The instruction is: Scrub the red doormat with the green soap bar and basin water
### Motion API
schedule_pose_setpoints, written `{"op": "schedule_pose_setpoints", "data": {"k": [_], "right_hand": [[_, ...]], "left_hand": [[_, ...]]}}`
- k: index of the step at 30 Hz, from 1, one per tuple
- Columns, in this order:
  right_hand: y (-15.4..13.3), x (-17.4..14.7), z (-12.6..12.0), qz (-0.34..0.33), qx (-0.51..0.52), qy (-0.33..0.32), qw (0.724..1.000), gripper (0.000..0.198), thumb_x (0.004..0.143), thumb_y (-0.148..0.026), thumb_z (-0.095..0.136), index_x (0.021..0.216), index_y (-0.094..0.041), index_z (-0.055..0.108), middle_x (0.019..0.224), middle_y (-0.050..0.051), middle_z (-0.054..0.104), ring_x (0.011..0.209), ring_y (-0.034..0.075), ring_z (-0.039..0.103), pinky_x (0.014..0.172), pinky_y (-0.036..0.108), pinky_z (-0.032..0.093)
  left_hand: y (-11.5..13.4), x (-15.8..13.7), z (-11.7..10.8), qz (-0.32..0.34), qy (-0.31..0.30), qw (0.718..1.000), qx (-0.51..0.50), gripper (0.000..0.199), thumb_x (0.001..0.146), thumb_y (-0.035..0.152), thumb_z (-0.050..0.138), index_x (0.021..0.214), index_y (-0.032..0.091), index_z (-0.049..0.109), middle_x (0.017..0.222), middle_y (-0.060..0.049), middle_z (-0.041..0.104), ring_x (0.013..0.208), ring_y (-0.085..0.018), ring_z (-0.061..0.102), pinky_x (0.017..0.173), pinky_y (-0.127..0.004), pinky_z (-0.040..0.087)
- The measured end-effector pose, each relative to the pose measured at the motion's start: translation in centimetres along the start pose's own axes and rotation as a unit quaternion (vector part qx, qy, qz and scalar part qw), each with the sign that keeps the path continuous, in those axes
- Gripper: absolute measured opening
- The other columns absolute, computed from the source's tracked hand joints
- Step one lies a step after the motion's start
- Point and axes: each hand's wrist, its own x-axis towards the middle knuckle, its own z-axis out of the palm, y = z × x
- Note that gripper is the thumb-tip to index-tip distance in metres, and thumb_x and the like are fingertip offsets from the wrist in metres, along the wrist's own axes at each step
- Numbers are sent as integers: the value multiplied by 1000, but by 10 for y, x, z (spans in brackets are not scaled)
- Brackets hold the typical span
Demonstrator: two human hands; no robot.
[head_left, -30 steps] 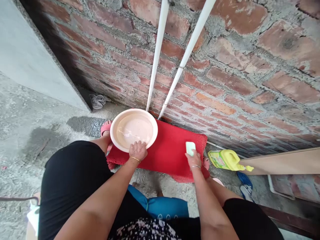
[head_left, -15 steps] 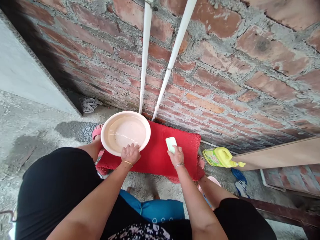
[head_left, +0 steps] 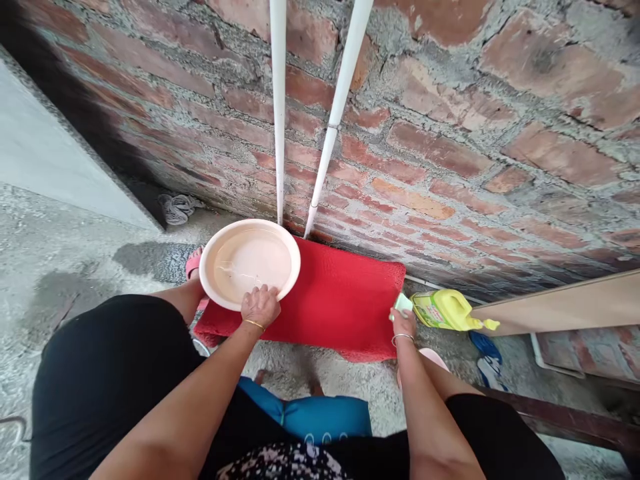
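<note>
I have the fingers of the right hand [head_left: 405, 323] clamped on a pale green block [head_left: 403, 304]; whether it is a soap bar, a sponge or a brush, I cannot tell. They sit at the right end of the red cloth [head_left: 340, 293], which spreads out flat to their left. The fingers of the left hand [head_left: 261, 307] are curled over the near rim of the basin [head_left: 205, 267], gripping it, with the thumb out of my sight. Just beyond them is clear water [head_left: 245, 257] in that basin, which stands over the left end of the cloth.

I judge the work set up and under way: cloth laid out, basin filled, block in hand. I see no suds on the cloth, and I cannot make out how much has been done to it or how much is left.

Further out, just right of the right fingers, is a yellow bottle [head_left: 443, 309]. Well beyond both hands, two white pipes [head_left: 280, 100] run up the brick wall [head_left: 435, 153].
</note>
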Motion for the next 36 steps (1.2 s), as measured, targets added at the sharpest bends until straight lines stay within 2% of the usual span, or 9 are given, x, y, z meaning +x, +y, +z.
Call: {"op": "schedule_pose_setpoints", "data": {"k": [4,11,15,19,22,26,30,33,36], "right_hand": [[-13,-45,8,12,77,-1,997,52,76,-46,53,114,-11,57,103,16,59,94,26,56,78,34,43],[-135,-182,46,-348,-30,-144,926,49,79,-46,55,124,-28,50,110,7,51,99,21,52,87,32,36],[-175,-216,53,-359,-153,-193,900,67,78,-55,54,136,-29,35,115,11,50,105,27,50,89,39,33],[-173,-203,44,-358,-193,-206,890,67,77,-55,55,136,-31,34,115,11,51,104,27,52,88,39,32],[-136,-175,27,-287,-193,-185,920,67,77,-54,55,136,-31,34,112,10,53,99,25,56,83,35,36],[-54,-130,-7,-30,-117,-147,982,69,76,-54,53,136,-26,33,109,11,56,87,23,61,70,31,42],[-9,-108,-31,106,-41,-121,986,69,76,-51,52,135,-19,36,106,13,57,88,24,61,66,30,44],[-34,-124,-25,-23,-43,-132,990,68,72,-46,59,133,-24,39,112,9,54,92,20,58,73,28,43],[-90,-169,-3,-265,-99,-190,940,64,68,-37,64,129,-31,46,109,4,53,95,20,55,81,28,39]], "left_hand": [[0,-2,-1,9,21,1000,-1,37,80,23,36,102,23,65,100,-14,62,95,-30,54,78,-45,37],[-2,-4,-3,17,20,1000,-6,36,78,22,37,100,21,66,102,-14,62,97,-31,54,81,-46,38],[-3,-4,-5,12,4,1000,-15,38,80,22,35,105,22,64,105,-15,60,102,-31,52,84,-47,37],[-2,-2,-10,8,-31,999,-20,40,81,23,34,109,23,62,110,-15,59,106,-31,50,86,-48,36],[-2,1,-12,9,-53,998,-13,39,80,23,35,109,22,61,112,-15,58,106,-31,50,87,-49,36],[-3,3,-13,19,-63,998,7,37,79,22,36,108,22,60,111,-14,58,106,-29,50,86,-48,37],[-4,1,-14,29,-60,998,17,36,79,25,39,110,22,57,113,-13,56,108,-28,49,86,-46,37],[-4,1,-17,32,-79,996,18,36,79,26,41,111,22,56,115,-12,55,109,-28,49,88,-47,37],[-3,1,-21,42,-104,994,16,37,78,28,43,113,22,53,118,-11,55,112,-28,48,90,-47,36]]}}
